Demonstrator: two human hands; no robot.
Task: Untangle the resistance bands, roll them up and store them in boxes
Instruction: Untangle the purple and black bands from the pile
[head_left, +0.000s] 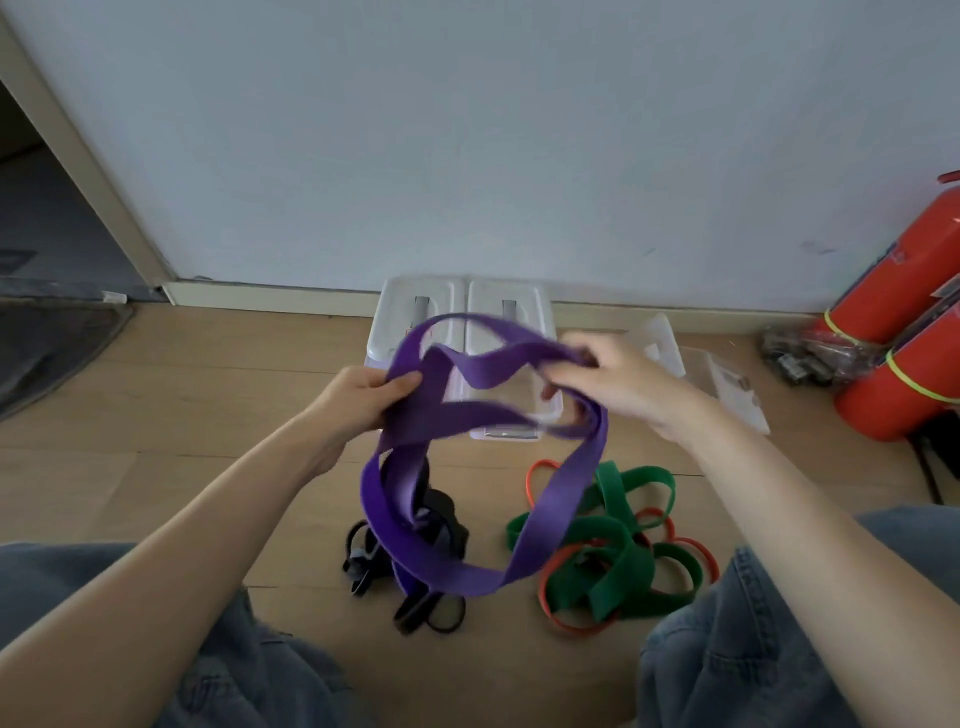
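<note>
Purple band (550, 506) and green bands (618, 551) look matt, rubbery; boxes (462, 332) clear glossy plastic; floor (208, 374) smooth wood-look planks, low sheen; jeans (769, 649) faded denim cloth; extinguishers (904, 332) glossy red, probably painted metal; wall (467, 130) matt paint.

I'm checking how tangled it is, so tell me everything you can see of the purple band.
The purple band is a wide, flat, matte loop that looks like rubber. It is twisted and crosses itself, lifted above the wooden floor. The left hand grips one side, the right hand pinches the other. Its bottom hangs among the black bands.
</note>
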